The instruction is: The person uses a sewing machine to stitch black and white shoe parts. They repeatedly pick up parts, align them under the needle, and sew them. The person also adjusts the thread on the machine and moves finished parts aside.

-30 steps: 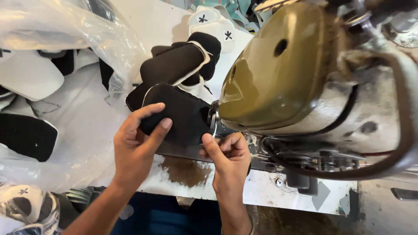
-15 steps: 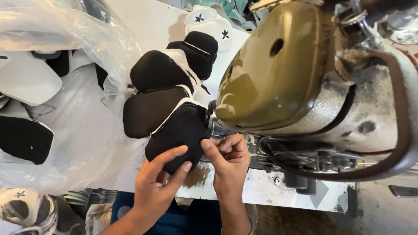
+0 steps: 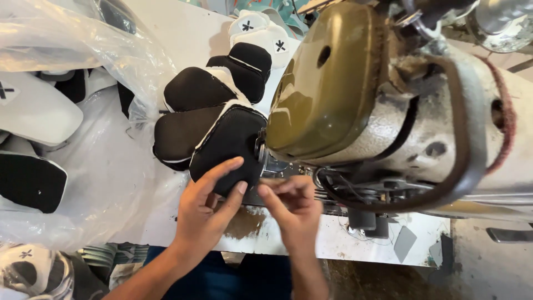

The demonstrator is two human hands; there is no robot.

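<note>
The left hand (image 3: 206, 208) lies flat on the nearest black pad (image 3: 230, 144), fingers spread along its near edge and pressing it to the table (image 3: 344, 244); it pins the piece rather than closing round it. The right hand (image 3: 292, 206) is just right of it, fingertips pinched loosely at the pad's near right corner, close to the needle area under the olive machine head (image 3: 327, 83). Whether those fingers actually hold the edge or only touch it, I cannot tell.

The pad sits at the left foot of the machine, its right edge against the presser area. It is the near end of a chain of like pieces (image 3: 214, 94), black with white trim, that runs away to the far side towards two white pieces (image 3: 261, 33) with dark cross marks. That chain looks like work already stitched, judging by how the pieces hang together. The pad under the hands appears to be the one in hand now, partly fed.

At left a clear plastic bag (image 3: 83, 50) holds more white and black pieces (image 3: 33, 111); whether these are sewn or not cannot be told.
</note>
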